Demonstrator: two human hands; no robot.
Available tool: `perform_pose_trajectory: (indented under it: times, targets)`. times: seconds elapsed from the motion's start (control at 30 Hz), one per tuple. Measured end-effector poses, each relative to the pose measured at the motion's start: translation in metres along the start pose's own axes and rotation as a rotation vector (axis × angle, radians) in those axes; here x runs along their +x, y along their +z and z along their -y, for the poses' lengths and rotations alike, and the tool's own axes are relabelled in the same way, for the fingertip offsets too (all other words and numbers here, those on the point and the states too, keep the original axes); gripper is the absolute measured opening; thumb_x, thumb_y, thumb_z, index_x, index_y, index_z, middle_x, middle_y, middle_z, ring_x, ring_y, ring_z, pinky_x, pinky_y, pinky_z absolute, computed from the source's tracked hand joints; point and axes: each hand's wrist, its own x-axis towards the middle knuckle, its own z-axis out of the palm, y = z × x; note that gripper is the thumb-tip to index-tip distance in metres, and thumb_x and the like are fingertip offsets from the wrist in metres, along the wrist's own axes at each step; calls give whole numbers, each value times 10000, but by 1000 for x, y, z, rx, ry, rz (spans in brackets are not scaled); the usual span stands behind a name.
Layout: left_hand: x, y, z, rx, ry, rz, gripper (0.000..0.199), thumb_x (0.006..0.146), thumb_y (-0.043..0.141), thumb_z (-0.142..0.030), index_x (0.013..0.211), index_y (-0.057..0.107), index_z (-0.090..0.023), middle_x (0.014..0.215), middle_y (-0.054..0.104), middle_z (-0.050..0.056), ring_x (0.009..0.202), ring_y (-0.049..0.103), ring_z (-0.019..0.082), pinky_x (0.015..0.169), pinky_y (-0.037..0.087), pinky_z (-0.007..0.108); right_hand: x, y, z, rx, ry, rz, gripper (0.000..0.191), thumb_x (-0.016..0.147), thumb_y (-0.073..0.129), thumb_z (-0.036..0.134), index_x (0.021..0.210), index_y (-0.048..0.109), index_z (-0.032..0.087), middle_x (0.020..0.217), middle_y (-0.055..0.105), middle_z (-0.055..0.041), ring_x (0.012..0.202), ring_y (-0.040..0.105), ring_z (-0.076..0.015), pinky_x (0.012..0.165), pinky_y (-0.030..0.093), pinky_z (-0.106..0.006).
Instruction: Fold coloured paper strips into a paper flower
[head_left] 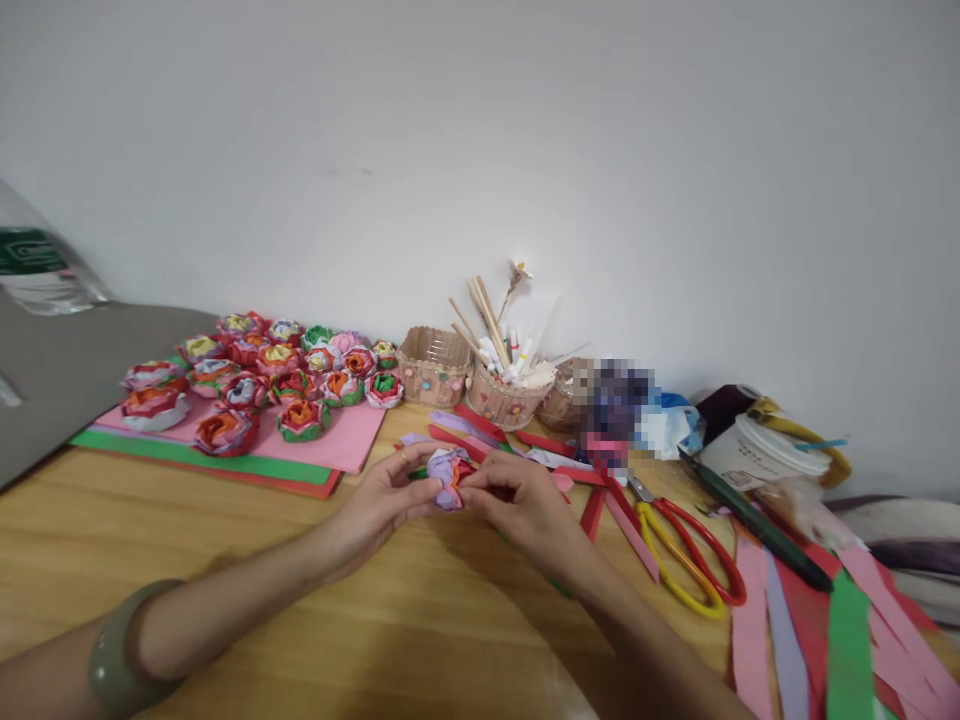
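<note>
Near the middle of the wooden table (360,620), a small paper flower (448,478) in lilac, orange and red is held up between both hands. My left hand (390,495) pinches its left side with thumb and fingers. On the other side, my right hand (514,495) has thumb and fingertips closed on the flower's right edge. Behind the hands lie loose red, pink and lilac paper strips (592,512). Several finished multicoloured paper flowers (226,430) sit at the left on pink paper (360,440), with green and red sheets beneath it.
Scissors (694,565) with red and yellow handles and a dark green cutter (757,525) lie at the right, by cut paper strips (847,640). Decorated containers (506,400) stand along the wall, one holding sticks and markers. A white tub (761,455) is at the back right.
</note>
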Motion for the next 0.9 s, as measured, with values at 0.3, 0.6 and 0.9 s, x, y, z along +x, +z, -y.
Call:
perform_pose_trajectory:
  times: [0.3, 0.6, 0.9]
  targets:
    - [0, 0, 0, 67, -1, 0, 327, 641, 737, -205, 958, 658, -216, 899, 647, 23, 822, 575, 160, 772, 440, 289, 1, 3, 0, 71, 108, -2, 103, 674, 644, 84, 612, 702, 141, 585, 561, 12, 553, 484, -92, 508, 339, -207]
    - [2, 0, 2, 35, -9, 13, 335, 633, 742, -201, 956, 651, -202, 953, 624, 31, 843, 568, 158, 773, 451, 289, 1, 7, -2, 48, 100, -32, 104, 650, 665, 86, 562, 658, 140, 565, 526, 26, 528, 442, -86, 495, 318, -203]
    - [1, 3, 0, -40, 25, -49, 285, 680, 710, -205, 957, 642, -193, 980, 614, 43, 812, 586, 148, 728, 479, 276, -3, 11, -8, -358, -188, -140, 157, 818, 505, 141, 748, 642, 173, 691, 590, -26, 607, 543, -126, 531, 386, -214]
